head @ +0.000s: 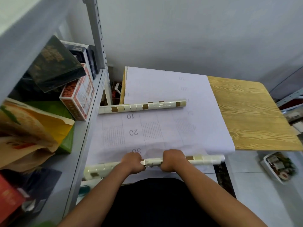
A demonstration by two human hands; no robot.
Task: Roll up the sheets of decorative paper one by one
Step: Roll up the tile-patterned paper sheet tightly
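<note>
Now your left hand [133, 161] and your right hand [172, 160] sit close together, both curled tight around the near roll [205, 158] of tile-patterned paper at the table's near edge. The white sheet [157, 128] with numbers lies flat on the wooden table [249, 115]. A finished roll [142, 106] rests farther back on that sheet.

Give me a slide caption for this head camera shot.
Both hands, left hand and right hand, grip the near roll over white backing paper; a finished roll lies beyond.
</note>
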